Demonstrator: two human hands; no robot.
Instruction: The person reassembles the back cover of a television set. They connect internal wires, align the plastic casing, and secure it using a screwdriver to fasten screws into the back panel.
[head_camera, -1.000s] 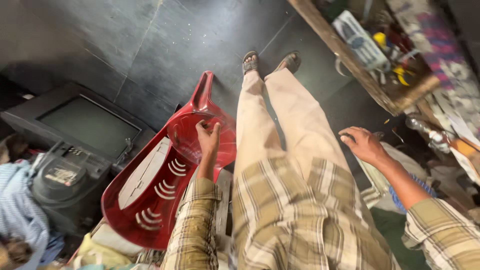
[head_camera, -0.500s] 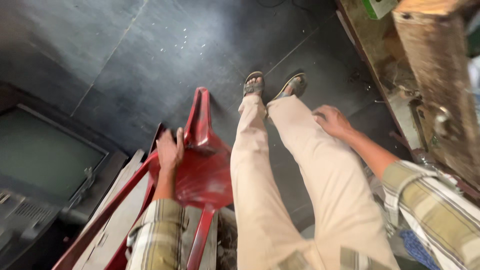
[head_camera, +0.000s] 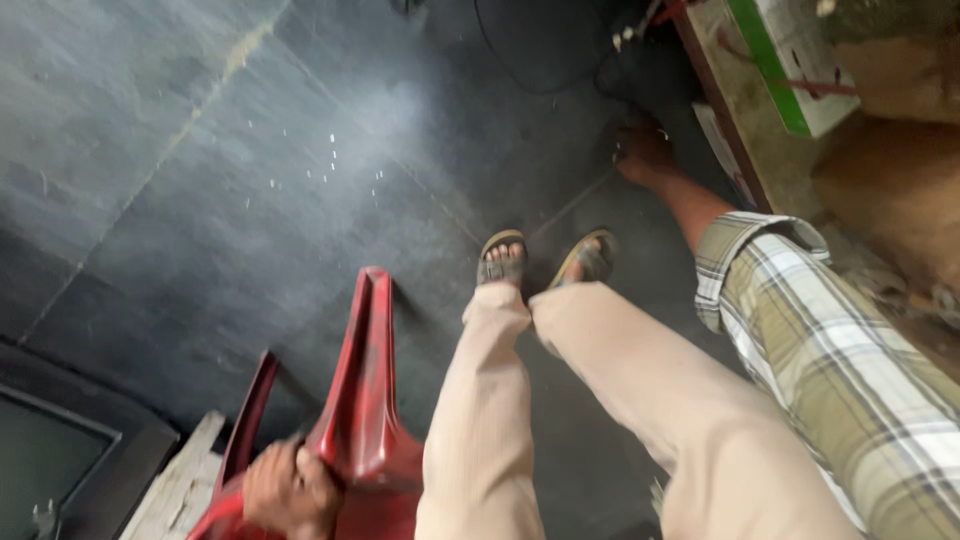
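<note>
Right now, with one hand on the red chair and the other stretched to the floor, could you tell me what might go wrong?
The left hand grips the red plastic chair, which stands tilted with its legs off the floor; leaning on it could let it slip or tip. The right hand reaches low beside a dark cable and the wooden bench edge; it could snag the cable or knock the edge. The sandalled feet are close together, so balance looks narrow.

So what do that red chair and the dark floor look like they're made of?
The red chair, gripped by the left hand, looks like moulded plastic: thin, smooth, glossy walls in one uniform colour, scuffed in places. The floor looks like dark stone or slate slabs, matte and dusty, with a visible straight joint line, though tile or concrete cannot be ruled out.
</note>
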